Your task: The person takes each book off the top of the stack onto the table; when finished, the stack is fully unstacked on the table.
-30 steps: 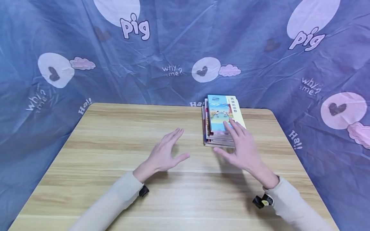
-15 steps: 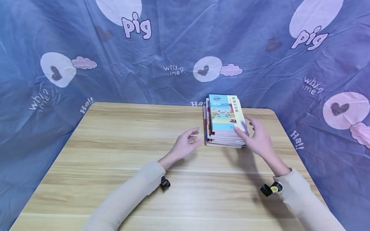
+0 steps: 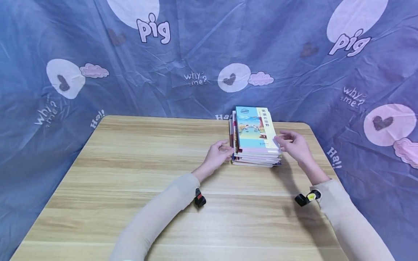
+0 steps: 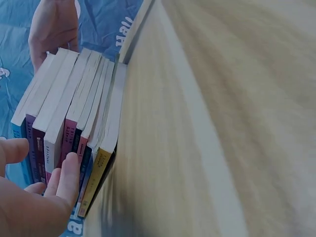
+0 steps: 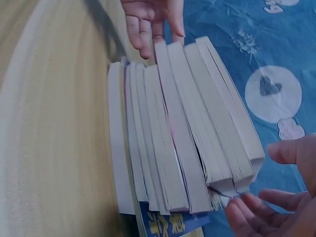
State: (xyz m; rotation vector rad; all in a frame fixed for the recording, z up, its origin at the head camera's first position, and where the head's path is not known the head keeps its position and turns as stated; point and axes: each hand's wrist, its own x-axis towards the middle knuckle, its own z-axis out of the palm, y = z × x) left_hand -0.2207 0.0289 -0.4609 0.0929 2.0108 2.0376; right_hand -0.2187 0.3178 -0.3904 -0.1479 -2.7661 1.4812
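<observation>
A stack of several books (image 3: 256, 158) lies near the table's back edge. The top book (image 3: 253, 132) has a light blue and cream cover with a lakeside picture. At the stack's left side my left hand (image 3: 219, 154) touches the spines with its fingertips; the left wrist view shows these fingers (image 4: 66, 185) loosely extended against the coloured spines. My right hand (image 3: 294, 144) is at the stack's right side, thumb near the top book's corner. In the right wrist view its fingers (image 5: 256, 212) are slightly bent beside the page edges; whether they touch is hard to tell.
The books rest on a wooden table (image 3: 147, 166) with rounded back corners. A blue patterned cloth (image 3: 183, 47) hangs behind it and on both sides. Small black devices (image 3: 200, 198) are strapped at both wrists.
My left hand has moved right and forward, up to the spines. My right hand has shifted from over the top book to the stack's right side. The stack stays about where it was.
</observation>
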